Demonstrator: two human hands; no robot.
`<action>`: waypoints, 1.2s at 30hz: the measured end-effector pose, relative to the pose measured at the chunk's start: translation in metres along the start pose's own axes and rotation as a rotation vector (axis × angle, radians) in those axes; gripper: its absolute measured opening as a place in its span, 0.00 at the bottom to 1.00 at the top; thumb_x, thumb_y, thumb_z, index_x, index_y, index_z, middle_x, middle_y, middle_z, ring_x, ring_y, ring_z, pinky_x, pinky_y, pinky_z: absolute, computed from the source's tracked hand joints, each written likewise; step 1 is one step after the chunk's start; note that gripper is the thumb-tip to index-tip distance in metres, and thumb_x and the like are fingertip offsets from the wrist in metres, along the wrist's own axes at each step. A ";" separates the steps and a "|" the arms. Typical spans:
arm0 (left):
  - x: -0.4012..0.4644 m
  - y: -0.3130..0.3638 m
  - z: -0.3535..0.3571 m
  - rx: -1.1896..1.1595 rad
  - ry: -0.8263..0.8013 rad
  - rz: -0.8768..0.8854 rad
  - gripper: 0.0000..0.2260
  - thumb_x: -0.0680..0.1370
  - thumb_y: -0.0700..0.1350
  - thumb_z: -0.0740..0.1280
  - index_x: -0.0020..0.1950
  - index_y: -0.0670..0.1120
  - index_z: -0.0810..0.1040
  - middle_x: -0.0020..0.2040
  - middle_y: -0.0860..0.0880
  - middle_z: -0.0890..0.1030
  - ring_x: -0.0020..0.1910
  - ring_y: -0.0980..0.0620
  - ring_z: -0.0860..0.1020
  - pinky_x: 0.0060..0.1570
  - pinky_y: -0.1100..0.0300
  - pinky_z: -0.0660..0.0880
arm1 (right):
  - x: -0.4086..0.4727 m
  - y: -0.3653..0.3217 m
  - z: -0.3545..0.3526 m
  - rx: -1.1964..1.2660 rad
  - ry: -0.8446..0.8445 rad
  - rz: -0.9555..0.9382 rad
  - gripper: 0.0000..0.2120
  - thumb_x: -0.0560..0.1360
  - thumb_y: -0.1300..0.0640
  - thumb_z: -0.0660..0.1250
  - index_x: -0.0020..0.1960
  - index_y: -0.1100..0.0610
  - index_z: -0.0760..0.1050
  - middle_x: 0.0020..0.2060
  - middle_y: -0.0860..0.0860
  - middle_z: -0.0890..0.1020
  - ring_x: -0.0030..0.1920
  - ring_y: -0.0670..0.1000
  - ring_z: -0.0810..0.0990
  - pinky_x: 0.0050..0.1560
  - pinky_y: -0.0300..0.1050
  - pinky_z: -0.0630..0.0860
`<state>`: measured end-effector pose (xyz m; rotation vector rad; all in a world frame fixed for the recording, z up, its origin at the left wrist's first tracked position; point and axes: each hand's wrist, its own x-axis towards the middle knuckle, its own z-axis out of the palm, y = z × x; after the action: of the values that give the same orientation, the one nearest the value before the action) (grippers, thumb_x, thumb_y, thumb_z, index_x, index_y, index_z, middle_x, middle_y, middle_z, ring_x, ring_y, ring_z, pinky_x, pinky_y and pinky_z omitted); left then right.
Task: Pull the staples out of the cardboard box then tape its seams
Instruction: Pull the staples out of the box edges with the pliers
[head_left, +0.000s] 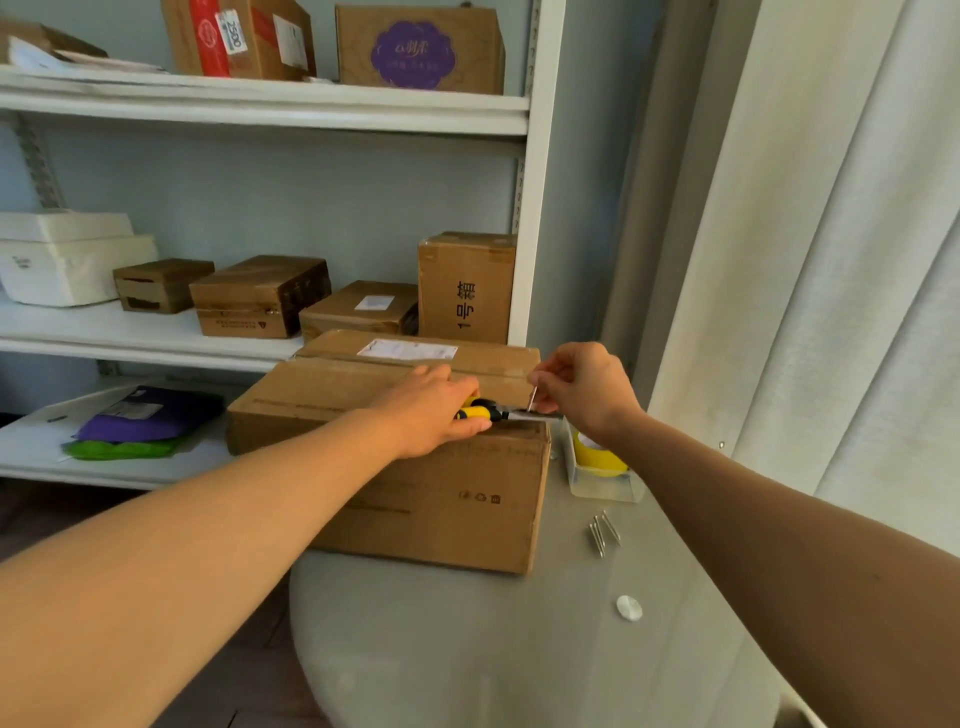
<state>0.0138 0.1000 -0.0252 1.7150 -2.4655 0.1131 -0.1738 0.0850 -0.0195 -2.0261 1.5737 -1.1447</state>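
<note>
Gripping yellow-handled pliers (480, 413), the left hand (436, 410) rests atop one brown cardboard box (415, 483).
Right hand (582, 389) pinches one thin metal staple (531, 397); three pulled staples (602, 532) lie right of the box.

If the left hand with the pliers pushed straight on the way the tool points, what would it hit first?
Probably the right hand, which pinches a thin metal staple just above the tip of the yellow-handled pliers gripped by the left hand; depth unclear.

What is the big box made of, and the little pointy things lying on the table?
The big box looks like brown cardboard: dull, papery, with folded flaps and printed marks. The little pointy things seem to be metal staples: thin, grey and a bit shiny. The table looks smooth and pale; its material is unclear.
</note>
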 end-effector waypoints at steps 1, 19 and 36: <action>0.003 0.000 0.000 0.009 0.007 -0.004 0.20 0.78 0.60 0.59 0.66 0.52 0.68 0.60 0.47 0.70 0.60 0.48 0.68 0.58 0.52 0.71 | 0.002 0.000 0.000 0.007 -0.002 0.005 0.05 0.77 0.58 0.67 0.42 0.52 0.75 0.39 0.52 0.83 0.39 0.49 0.84 0.49 0.52 0.82; 0.054 0.047 0.024 0.000 0.111 -0.227 0.24 0.78 0.63 0.57 0.68 0.51 0.68 0.66 0.43 0.69 0.66 0.42 0.67 0.62 0.47 0.68 | 0.015 0.065 -0.005 0.062 0.109 0.368 0.06 0.79 0.59 0.64 0.53 0.59 0.77 0.42 0.55 0.82 0.35 0.50 0.83 0.45 0.48 0.82; 0.069 0.053 0.045 -0.084 0.176 -0.259 0.26 0.78 0.63 0.54 0.71 0.51 0.64 0.68 0.43 0.65 0.67 0.42 0.64 0.60 0.48 0.68 | -0.030 0.139 0.067 -0.516 -0.401 0.494 0.13 0.74 0.60 0.68 0.58 0.55 0.74 0.53 0.55 0.80 0.55 0.56 0.79 0.54 0.48 0.77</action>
<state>-0.0628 0.0486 -0.0582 1.8815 -2.0767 0.1247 -0.2159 0.0516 -0.1673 -1.8095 2.1112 -0.1461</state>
